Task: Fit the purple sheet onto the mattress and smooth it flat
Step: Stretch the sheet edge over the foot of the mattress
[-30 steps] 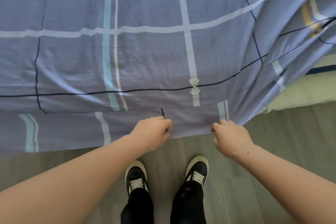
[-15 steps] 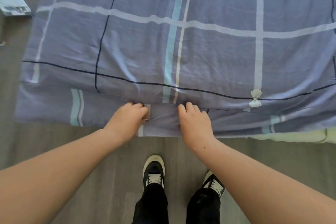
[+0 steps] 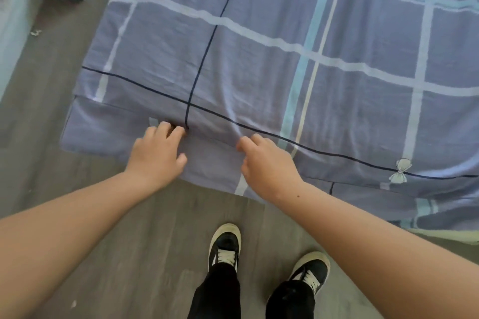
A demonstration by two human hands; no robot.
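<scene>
Right, left hand (image 3: 155,155) and right hand (image 3: 267,163) are pressing, fingers loose and gripping nothing, on the purple sheet (image 3: 259,59) overhang at lower centre; bare mattress (image 3: 445,234) corner lower right is risking slip-off.

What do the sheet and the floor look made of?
Sheet: looks like thin woven cloth, likely cotton or a blend; matte, with fine creases and soft folds at the hanging edge. Floor: grey wood-look planks, probably laminate or vinyl; grain streaks, plank seams, low sheen.
</scene>
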